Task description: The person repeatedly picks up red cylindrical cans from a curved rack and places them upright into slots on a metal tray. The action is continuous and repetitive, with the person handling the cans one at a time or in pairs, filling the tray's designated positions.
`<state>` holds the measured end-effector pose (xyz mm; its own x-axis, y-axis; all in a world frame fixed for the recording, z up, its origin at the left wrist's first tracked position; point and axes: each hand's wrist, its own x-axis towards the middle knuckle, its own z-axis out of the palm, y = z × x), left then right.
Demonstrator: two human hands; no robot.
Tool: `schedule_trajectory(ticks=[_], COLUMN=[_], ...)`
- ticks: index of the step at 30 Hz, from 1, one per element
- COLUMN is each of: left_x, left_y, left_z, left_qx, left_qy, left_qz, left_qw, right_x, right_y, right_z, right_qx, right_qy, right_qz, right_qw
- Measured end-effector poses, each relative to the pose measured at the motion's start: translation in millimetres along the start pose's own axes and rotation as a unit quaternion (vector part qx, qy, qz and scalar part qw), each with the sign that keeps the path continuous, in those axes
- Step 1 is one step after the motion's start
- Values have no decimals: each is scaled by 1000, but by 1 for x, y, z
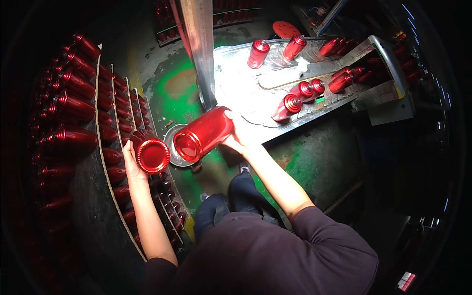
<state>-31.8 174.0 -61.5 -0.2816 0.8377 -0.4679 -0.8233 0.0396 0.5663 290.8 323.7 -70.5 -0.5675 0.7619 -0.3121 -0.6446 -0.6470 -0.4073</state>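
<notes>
At the far left, rows of red metal bottles (73, 105) lie stacked on their sides in layers, parted by cardboard sheets (105, 162) whose pale edges curve down the stack. Just right of the stack, the left hand (130, 161) is wrapped around a red bottle (153, 156) held with its ribbed round base toward the camera, close against the stacked rows. Next to it, slightly higher, the right hand (239, 137) grips a second red bottle (203, 134) by its far end; this one is tilted, its base pointing down and left, almost meeting the first bottle. Beneath both sits a round metal dish (173, 142) on the green-stained floor (172, 88). A grey metal post (200, 49) rises behind the second bottle. To the right, a shiny metal conveyor (255, 98) carries more red bottles (300, 93), some upright, some lying, towards its far end. A red disc (285, 28) lies beyond it.
</notes>
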Motion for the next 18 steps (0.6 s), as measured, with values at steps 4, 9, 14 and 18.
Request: schedule_trajectory(ticks=[4, 9, 14, 18], left_x=[-6, 22, 71, 103], left_y=[-49, -138, -251, -302], left_z=[84, 201, 287, 313], left_qx=[137, 478, 591, 649], left_qy=[28, -37, -153, -232], left_qz=[136, 324, 386, 314], left_qw=[981, 815, 692, 653], right_x=[-45, -52, -26, -14], right_y=[-102, -186, -227, -241], right_z=[-42, -76, -138, -187], right_qx=[-369, -691, -757, -763], right_qy=[117, 218, 250, 268], right_qz=[-203, -352, -386, -380], right_qw=[899, 593, 465, 450])
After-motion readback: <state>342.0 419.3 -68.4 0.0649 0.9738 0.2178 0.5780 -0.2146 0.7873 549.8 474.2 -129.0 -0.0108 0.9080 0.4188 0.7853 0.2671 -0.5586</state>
